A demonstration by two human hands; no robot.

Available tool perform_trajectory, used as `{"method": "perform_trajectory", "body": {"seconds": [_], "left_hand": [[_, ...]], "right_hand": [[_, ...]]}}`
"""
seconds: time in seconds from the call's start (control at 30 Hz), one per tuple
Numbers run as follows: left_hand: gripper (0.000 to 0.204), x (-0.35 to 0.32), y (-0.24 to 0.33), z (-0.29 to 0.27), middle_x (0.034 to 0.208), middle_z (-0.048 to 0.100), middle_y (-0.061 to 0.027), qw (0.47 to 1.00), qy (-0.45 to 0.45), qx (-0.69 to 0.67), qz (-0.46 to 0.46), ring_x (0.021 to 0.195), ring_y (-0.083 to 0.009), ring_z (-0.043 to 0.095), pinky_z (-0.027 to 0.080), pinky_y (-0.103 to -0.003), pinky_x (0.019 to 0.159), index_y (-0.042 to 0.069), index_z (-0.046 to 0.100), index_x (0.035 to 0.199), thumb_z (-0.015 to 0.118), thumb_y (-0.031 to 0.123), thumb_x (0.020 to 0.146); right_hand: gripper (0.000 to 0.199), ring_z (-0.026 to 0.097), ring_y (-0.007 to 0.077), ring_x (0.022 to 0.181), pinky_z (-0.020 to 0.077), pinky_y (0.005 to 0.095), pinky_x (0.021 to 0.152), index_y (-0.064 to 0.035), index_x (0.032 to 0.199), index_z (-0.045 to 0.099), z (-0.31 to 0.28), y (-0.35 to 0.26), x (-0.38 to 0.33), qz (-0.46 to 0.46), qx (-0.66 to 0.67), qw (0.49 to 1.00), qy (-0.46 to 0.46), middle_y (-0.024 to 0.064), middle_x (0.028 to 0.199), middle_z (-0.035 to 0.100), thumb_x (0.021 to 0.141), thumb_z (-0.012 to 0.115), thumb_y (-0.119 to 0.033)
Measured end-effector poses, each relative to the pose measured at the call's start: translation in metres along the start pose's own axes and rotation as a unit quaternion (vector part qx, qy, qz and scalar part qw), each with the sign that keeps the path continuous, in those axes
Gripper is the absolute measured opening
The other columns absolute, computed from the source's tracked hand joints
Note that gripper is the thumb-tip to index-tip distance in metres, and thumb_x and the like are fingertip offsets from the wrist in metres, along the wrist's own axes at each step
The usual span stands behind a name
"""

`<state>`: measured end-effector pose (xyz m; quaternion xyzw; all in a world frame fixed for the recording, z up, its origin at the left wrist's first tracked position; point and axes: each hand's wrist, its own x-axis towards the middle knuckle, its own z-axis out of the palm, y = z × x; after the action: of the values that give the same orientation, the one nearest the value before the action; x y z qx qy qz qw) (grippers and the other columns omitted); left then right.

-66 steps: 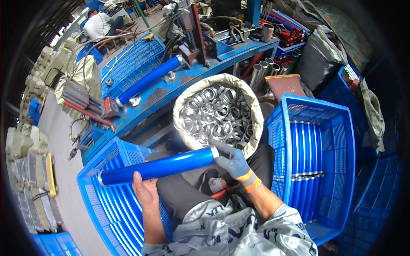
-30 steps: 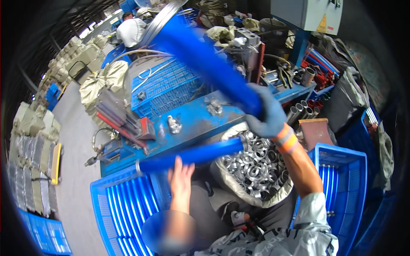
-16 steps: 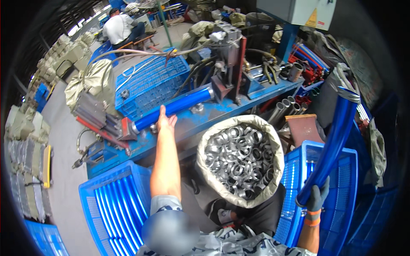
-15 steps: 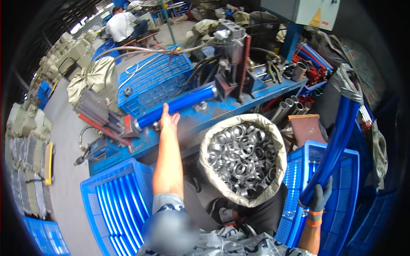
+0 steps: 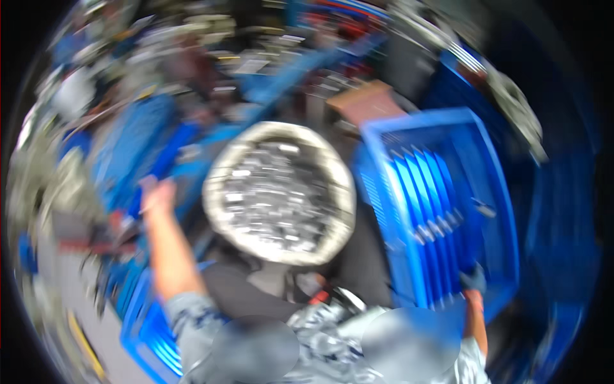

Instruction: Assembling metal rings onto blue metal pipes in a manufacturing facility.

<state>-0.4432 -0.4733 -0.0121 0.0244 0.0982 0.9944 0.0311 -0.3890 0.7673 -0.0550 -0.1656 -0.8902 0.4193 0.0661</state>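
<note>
Blue plastic fills most of what we see, though the whole frame is smeared by motion blur. Right of centre stands a blue crate (image 5: 441, 211) with ribbed walls, and inside it lie several blue tubes (image 5: 428, 205) side by side, running from the crate's upper end down toward its lower right corner. Our right hand (image 5: 473, 280), in a dark glove with an orange cuff, sits at that lower right corner, on or just at the ends of the tubes; the blur keeps us from telling whether its fingers are clenched on a tube or released.

At the centre of the frame is a round white sack (image 5: 279, 192) with its rim rolled open, filled with shiny metal rings (image 5: 272, 192) heaped together. It stands just beside the crate, to the crate's left.

Our left hand (image 5: 158, 195), bare, reaches up at centre left, with the forearm rising from the lower edge. It lies against a long blue tube (image 5: 160, 169) on the blue counter (image 5: 211, 137); we cannot tell whether its fingers grasp the tube or merely touch it.

At the lower left another blue crate (image 5: 144, 317) shows only its edge, beside our left sleeve. What lies in it is too blurred to make out.
</note>
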Motion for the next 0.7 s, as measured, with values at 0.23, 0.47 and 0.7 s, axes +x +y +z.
{"method": "perform_trajectory", "body": {"seconds": [0.23, 0.47, 0.7], "left_hand": [[0.039, 0.008, -0.174, -0.010, 0.145, 0.077, -0.0201, 0.749, 0.484, 0.403, 0.207, 0.135, -0.0307, 0.077, 0.064, -0.046, 0.116, -0.007, 0.062, 0.151, 0.064, 0.011, 0.117], [0.028, -0.105, -0.240, 0.079, 0.127, 0.084, -0.0154, 0.554, 0.555, 0.562, 0.260, 0.114, -0.0237, 0.084, 0.067, -0.031, 0.089, -0.003, 0.075, 0.135, 0.070, 0.012, 0.111], [0.037, -0.232, -0.286, 0.092, 0.104, 0.088, -0.0141, 0.229, 0.608, 0.708, 0.277, 0.088, -0.0237, 0.081, 0.066, -0.038, 0.083, 0.000, 0.085, 0.125, 0.083, 0.031, 0.106]], "right_hand": [[0.065, 0.081, 0.0429, 0.115, 0.0637, 0.0495, 0.103, -0.0093, 0.141, 0.076, -0.136, 0.131, -0.118, 0.140, -0.363, 0.919, -0.058, 0.0227, 0.121, 0.085, 0.082, 0.086, -0.035], [0.058, 0.079, 0.0416, 0.122, 0.0617, 0.0508, 0.108, -0.0085, 0.135, 0.079, -0.085, 0.201, -0.105, 0.182, -0.264, 0.920, -0.225, 0.0215, 0.124, 0.085, 0.084, 0.091, -0.034], [0.068, 0.080, 0.0369, 0.129, 0.0605, 0.0467, 0.113, -0.0034, 0.138, 0.084, -0.102, 0.305, -0.089, 0.221, -0.402, 0.766, -0.451, 0.0227, 0.136, 0.083, 0.090, 0.091, -0.051]]}}
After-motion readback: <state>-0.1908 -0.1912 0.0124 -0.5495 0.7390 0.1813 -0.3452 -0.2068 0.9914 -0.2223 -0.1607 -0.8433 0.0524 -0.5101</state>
